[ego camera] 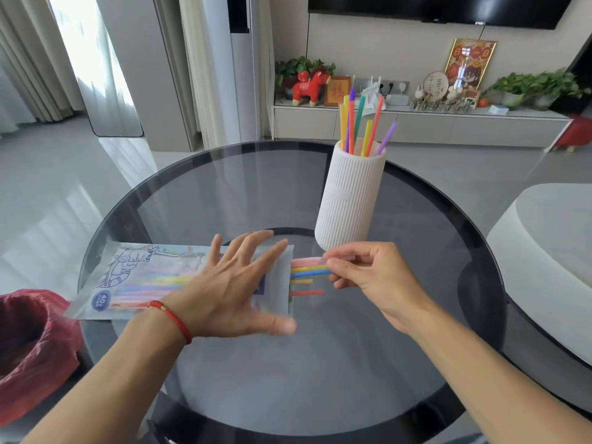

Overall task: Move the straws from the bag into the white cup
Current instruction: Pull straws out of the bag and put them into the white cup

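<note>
A clear printed bag (134, 277) of coloured straws lies flat on the round glass table (320, 363), its open end facing right. My left hand (234, 290) presses flat on the bag, fingers spread. Several straw ends (306, 277) stick out of the opening: pink, yellow, blue, red. My right hand (362, 270) pinches the pink straw (307, 261) at its tip, just outside the bag. The ribbed white cup (349, 200) stands upright behind my right hand, with several straws (358, 123) standing in it.
A red plastic bag (32, 347) sits at the table's left edge. A white rounded seat (544, 245) lies to the right. A TV cabinet with plants and ornaments (416, 100) runs along the far wall.
</note>
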### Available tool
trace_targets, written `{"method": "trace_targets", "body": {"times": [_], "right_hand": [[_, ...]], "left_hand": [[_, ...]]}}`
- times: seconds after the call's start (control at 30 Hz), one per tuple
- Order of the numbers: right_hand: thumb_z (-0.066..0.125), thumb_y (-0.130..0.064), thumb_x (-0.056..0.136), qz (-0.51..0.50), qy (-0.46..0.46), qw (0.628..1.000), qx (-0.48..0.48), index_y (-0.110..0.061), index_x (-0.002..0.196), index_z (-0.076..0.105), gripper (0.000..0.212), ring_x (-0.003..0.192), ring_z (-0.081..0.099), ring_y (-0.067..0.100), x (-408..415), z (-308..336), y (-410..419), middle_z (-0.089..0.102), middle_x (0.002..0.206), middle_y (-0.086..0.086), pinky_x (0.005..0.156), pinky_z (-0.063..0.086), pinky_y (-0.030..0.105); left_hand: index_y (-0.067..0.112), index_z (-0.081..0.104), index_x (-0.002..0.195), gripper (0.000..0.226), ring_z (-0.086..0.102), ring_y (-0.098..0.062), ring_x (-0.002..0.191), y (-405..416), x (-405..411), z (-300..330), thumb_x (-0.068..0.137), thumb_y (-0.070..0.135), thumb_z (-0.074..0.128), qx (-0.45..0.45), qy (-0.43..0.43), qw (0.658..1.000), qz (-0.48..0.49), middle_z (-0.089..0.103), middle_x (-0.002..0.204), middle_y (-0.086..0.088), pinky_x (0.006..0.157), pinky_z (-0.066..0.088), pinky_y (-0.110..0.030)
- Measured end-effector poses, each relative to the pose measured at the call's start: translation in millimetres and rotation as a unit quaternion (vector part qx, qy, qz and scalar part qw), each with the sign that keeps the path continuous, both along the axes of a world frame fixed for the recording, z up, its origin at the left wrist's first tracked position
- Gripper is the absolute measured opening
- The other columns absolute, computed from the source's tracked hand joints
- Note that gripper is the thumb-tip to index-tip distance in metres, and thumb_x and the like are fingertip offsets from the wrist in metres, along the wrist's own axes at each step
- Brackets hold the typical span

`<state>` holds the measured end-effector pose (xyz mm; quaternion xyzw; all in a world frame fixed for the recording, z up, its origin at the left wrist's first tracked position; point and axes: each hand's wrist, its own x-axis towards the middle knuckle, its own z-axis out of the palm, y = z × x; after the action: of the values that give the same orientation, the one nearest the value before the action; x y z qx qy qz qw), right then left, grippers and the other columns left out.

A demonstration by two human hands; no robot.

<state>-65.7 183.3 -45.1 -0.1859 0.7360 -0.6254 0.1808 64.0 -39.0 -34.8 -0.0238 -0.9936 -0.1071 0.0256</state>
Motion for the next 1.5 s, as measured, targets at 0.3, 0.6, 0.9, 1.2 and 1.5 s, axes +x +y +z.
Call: {"method": "trace_targets", "body": {"times": [0.3,0.6,0.9,1.2,1.5], "right_hand": [[0.074,0.002,0.089,-0.031,-0.153,0.979,-0.13,0.003,0.09,0.083,0.009,0.062,0.073,0.013,-20.3,17.1,26.8,0.081,0.09,0.015,0.067,0.061,0.017],[0.081,-0.043,0.082,0.023,-0.145,0.957,-0.249,-0.006,0.103,0.084,0.042,0.065,0.066,0.012,-12.7,24.3,28.8,0.074,0.087,0.007,0.059,0.056,0.02],[0.066,-0.01,0.097,-0.109,0.11,0.988,-0.015,-0.009,0.069,0.076,0.029,0.044,0.062,0.022,6.4,31.3,-2.9,0.07,0.054,0.012,0.047,0.052,0.028],[0.069,-0.029,0.096,-0.108,0.282,0.933,0.197,-0.013,0.064,0.07,0.036,0.036,0.065,0.016,-8.5,60.6,5.6,0.068,0.045,0.003,0.048,0.055,0.02],[0.067,-0.033,0.098,-0.047,0.298,0.933,0.195,-0.011,0.073,0.073,0.034,0.039,0.066,0.014,-8.5,79.2,8.8,0.07,0.051,0.0,0.047,0.061,0.027]], "left_hand": [[0.032,0.056,0.116,0.049,0.052,-0.018,0.111,20.1,-20.0,-15.3,0.084,0.066,0.045,0.007,0.082,0.996,0.04,0.055,0.121,0.01,0.101,0.04,-0.047],[0.024,0.043,0.103,0.028,0.049,-0.023,0.099,27.8,-22.8,-26.1,0.102,0.046,0.025,-0.035,0.029,0.997,0.066,0.046,0.109,0.004,0.104,0.034,-0.055],[0.028,0.047,0.108,0.029,0.044,-0.019,0.108,29.1,-19.7,-32.9,0.097,0.052,0.036,-0.029,0.008,0.997,0.066,0.046,0.117,0.007,0.111,0.026,-0.053],[0.033,0.056,0.104,0.025,0.043,-0.018,0.113,35.2,-20.8,-33.7,0.095,0.051,0.041,0.006,-0.009,0.999,0.044,0.049,0.118,0.007,0.108,0.029,-0.049],[0.023,0.05,0.114,0.032,0.051,-0.023,0.102,36.3,-29.0,-34.6,0.093,0.046,0.049,0.049,0.081,0.993,0.064,0.059,0.105,0.004,0.101,0.037,-0.04]]}}
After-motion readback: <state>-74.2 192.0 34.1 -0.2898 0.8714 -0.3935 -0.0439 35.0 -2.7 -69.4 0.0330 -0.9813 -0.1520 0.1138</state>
